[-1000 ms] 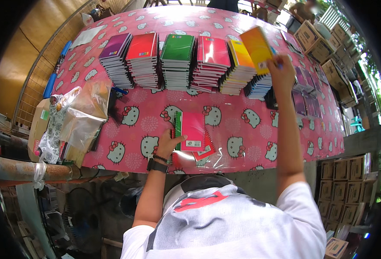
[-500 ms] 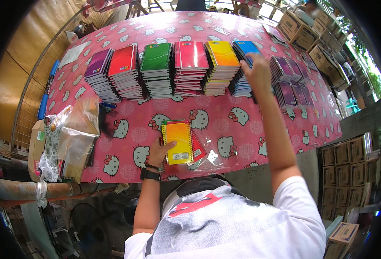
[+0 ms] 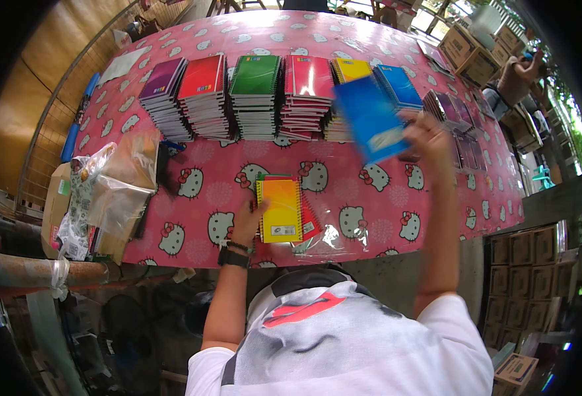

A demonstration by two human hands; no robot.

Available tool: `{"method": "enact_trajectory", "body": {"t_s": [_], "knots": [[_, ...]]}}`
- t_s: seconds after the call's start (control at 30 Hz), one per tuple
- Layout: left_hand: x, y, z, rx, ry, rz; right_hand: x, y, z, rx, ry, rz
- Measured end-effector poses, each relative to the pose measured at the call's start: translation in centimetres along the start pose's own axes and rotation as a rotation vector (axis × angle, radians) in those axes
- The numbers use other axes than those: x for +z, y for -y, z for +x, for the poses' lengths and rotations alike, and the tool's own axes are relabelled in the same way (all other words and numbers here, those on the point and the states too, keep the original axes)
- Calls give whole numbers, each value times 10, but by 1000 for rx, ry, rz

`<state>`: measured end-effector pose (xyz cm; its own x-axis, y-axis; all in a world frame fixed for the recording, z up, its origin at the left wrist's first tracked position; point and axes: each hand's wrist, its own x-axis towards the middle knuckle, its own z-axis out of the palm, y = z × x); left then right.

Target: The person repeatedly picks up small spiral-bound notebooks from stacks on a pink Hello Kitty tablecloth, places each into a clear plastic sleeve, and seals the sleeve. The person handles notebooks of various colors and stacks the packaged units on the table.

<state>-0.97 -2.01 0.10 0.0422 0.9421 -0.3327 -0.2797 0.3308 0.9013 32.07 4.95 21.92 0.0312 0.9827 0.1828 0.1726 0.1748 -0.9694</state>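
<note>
Right hand (image 3: 428, 137) is kinda blurring, but its fingers are half curling and pinching a blue notebook (image 3: 370, 115) by the right edge, holding it over the desk (image 3: 391, 206). Its long axis is slanting, top leaning away and left. Left hand (image 3: 246, 223) is curling loosely, thumb pressing a yellow notebook (image 3: 281, 206) that's pointing straight away. Blue's pale label (image 3: 386, 140) is smearing; yellow's barcode sticker (image 3: 283, 230) is sitting at the near end.
</note>
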Motion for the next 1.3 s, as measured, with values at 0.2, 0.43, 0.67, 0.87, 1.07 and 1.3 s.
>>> {"method": "enact_trajectory", "body": {"t_s": [0.2, 0.43, 0.67, 0.87, 1.07, 1.3], "knots": [[6, -10, 0, -79, 66, -114, 118, -136, -117, 268, 359, -303], [54, -53, -34, 209, 257, 73, 95, -109, -97, 185, 361, 103], [64, -16, -15, 488, 352, 276, 98, -145, -99, 7, 425, 253], [68, -18, -11, 313, 372, 17, 106, -143, -104, 175, 338, 341], [58, -15, -16, 452, 325, 145, 110, -133, -104, 37, 357, 345], [60, -22, -21, 318, 290, 60, 97, -141, -105, 170, 413, 380]]}}
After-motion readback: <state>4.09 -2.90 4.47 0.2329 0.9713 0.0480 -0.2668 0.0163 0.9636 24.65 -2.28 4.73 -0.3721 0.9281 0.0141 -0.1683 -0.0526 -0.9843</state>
